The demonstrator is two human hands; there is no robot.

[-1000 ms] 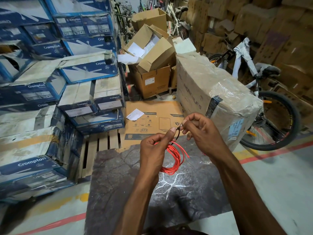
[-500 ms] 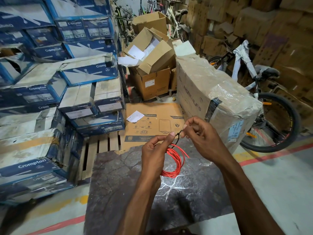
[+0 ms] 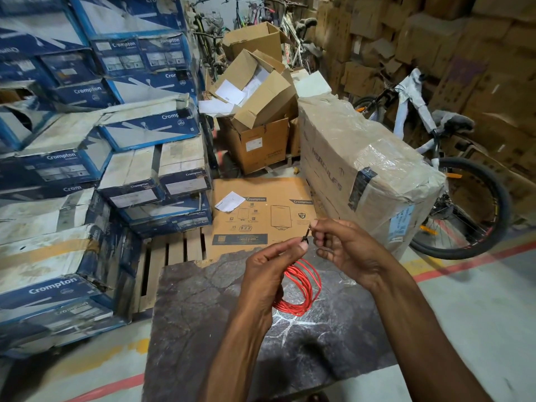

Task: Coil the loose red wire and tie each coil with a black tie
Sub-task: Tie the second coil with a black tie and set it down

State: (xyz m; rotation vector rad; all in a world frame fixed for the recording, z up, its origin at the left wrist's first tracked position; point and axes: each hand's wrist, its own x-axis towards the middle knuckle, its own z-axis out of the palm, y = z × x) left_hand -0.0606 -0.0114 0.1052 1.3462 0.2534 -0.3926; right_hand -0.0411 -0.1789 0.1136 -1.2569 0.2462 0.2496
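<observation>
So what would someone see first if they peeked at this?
Probably the bright red wire coil in the middle, held in the left hand over a dark slab, while the right hand pinches a black tie at its top. Then the blue boxes stacked on the left and the bicycle on the right.

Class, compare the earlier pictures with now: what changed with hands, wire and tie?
The left hand and right hand have sunk slightly with the red wire coil. Nothing taken or released: the left still holds the coil, the right still pinches the black tie.
</observation>
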